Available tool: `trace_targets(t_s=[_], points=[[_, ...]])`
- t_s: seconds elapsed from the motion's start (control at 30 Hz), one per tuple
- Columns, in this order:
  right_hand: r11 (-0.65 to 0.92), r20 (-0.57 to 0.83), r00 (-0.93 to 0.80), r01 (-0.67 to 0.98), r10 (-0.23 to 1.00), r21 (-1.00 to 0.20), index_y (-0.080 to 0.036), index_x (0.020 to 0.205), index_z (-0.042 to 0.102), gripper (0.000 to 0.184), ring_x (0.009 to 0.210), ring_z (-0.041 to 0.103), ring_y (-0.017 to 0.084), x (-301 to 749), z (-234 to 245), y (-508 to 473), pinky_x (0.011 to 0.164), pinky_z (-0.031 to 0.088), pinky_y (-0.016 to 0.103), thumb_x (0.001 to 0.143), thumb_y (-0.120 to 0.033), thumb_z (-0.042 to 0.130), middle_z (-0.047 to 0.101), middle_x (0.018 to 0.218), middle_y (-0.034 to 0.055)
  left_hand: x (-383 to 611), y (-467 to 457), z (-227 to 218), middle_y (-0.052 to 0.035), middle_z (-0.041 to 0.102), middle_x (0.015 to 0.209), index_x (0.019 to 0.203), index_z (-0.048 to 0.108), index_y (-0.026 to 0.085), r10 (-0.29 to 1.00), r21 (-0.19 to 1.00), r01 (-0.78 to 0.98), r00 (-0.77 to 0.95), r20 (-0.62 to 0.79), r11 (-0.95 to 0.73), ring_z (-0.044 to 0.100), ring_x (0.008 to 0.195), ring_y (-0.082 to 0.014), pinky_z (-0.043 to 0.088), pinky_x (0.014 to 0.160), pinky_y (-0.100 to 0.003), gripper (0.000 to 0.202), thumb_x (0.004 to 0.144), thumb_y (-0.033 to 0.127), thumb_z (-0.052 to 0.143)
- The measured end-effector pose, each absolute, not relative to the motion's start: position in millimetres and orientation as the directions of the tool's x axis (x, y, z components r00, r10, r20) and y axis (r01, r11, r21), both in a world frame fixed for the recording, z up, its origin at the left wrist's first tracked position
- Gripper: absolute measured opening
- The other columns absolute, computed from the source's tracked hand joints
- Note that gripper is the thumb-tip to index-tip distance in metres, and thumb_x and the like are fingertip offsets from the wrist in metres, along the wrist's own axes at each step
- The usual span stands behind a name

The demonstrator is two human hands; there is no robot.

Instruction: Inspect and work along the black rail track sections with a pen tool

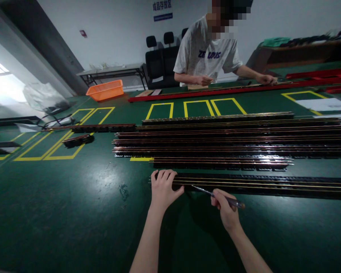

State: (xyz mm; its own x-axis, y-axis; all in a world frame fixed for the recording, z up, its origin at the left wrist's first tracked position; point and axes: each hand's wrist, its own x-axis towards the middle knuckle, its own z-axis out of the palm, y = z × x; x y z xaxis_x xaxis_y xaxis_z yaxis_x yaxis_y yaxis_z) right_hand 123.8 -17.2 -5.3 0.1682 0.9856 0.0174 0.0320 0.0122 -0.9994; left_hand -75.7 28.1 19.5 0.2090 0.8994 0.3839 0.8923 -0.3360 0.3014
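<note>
So, readable stuff first: the wall sign (161, 5) way behind the pile of strips (216, 140) says 成品存放区 in dark characters, and the blue band (163, 17) right under it has lettering too tiny to make out. The co-worker (187, 51) across the counter (82, 212), on the far side of the pile, has a white tee with purple print (208, 55). I get "ZE", then a fold, then something like "LOUS".

Now the front strip (261, 185), which lies just on the near side of the pile and roughly parallel to it. It's long, skinny and black, with shiny gold-coloured lines running lengthwise, and its right end goes past the edge of the view. The edges look a bit notched, but it's too dark to swear to that. The strips in the pile look similar, though several have more of a coppery shine.

Hands are apart. The left hand (162, 188) is clamped over the front strip's left end, fingers across the far edge, thumb by the near one. The right hand (226, 212) grips what looks like a screwdriver (235, 203), see-through handle and thin metal shaft, tip at the strip's near edge. Can't tell if it's actually touching.

Orange bin (105, 91) sits behind and left of the pile.
</note>
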Motion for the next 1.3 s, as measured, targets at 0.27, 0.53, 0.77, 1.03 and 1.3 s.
trace_targets(t_s=[0.27, 0.53, 0.77, 1.03, 1.3], points=[[-0.007, 0.004, 0.166, 0.063, 0.986, -0.998, -0.020, 0.047, 0.046, 0.043, 0.046, 0.038, 0.011, 119.5, 0.9, -19.0, 0.045, 0.029, 0.025, 0.082, -0.044, 0.049, 0.041, 0.047, -0.0020, -71.2, 26.9, 17.4, -0.0061, 0.065, 0.103, 0.098, 0.060, 0.020, 0.892, 0.286, 0.896, 0.211, 0.401, -0.340, 0.056, 0.100, -0.0254, 0.030, 0.098, -0.051, 0.028, 0.073, 0.033, 0.057], [0.022, 0.030, 0.194, 0.046, 0.981, -0.999, -0.020, 0.047, 0.048, 0.043, 0.045, 0.040, 0.011, 122.8, -6.5, -17.9, 0.044, 0.031, 0.024, 0.082, -0.045, 0.049, 0.044, 0.047, -0.0017, -70.1, 26.8, 17.8, -0.0056, 0.065, 0.105, 0.099, 0.060, 0.021, 0.897, 0.306, 0.889, 0.212, 0.387, -0.342, 0.055, 0.101, -0.0256, 0.030, 0.099, -0.050, 0.028, 0.074, 0.031, 0.056], [0.024, 0.022, 0.240, -0.005, 0.970, -1.000, -0.020, 0.044, 0.049, 0.045, 0.044, 0.041, 0.012, 123.3, -6.4, -16.9, 0.044, 0.032, 0.026, 0.079, -0.047, 0.052, 0.045, 0.045, -0.0011, -71.0, 26.9, 19.0, -0.0054, 0.065, 0.104, 0.099, 0.060, 0.021, 0.894, 0.295, 0.889, 0.222, 0.389, -0.349, 0.056, 0.100, -0.0250, 0.032, 0.097, -0.050, 0.028, 0.074, 0.031, 0.056], [0.075, 0.034, 0.313, -0.118, 0.949, -0.990, -0.021, 0.043, 0.047, 0.041, 0.047, 0.041, 0.013, 123.8, -10.2, -17.7, 0.048, 0.035, 0.027, 0.080, -0.038, 0.054, 0.043, 0.045, -0.0021, -69.6, 26.6, 18.9, -0.0053, 0.065, 0.104, 0.099, 0.061, 0.021, 0.899, 0.285, 0.895, 0.224, 0.377, -0.343, 0.056, 0.100, -0.0250, 0.031, 0.098, -0.049, 0.028, 0.073, 0.031, 0.056], [0.019, 0.019, 0.252, 0.005, 0.968, -1.000, -0.020, 0.043, 0.048, 0.045, 0.045, 0.041, 0.013, 125.1, -6.6, -16.6, 0.045, 0.031, 0.026, 0.080, -0.044, 0.051, 0.044, 0.045, -0.0007, -69.1, 26.5, 19.2, -0.0055, 0.065, 0.104, 0.099, 0.060, 0.021, 0.897, 0.310, 0.887, 0.211, 0.388, -0.342, 0.056, 0.100, -0.0254, 0.031, 0.098, -0.050, 0.027, 0.074, 0.030, 0.056]])
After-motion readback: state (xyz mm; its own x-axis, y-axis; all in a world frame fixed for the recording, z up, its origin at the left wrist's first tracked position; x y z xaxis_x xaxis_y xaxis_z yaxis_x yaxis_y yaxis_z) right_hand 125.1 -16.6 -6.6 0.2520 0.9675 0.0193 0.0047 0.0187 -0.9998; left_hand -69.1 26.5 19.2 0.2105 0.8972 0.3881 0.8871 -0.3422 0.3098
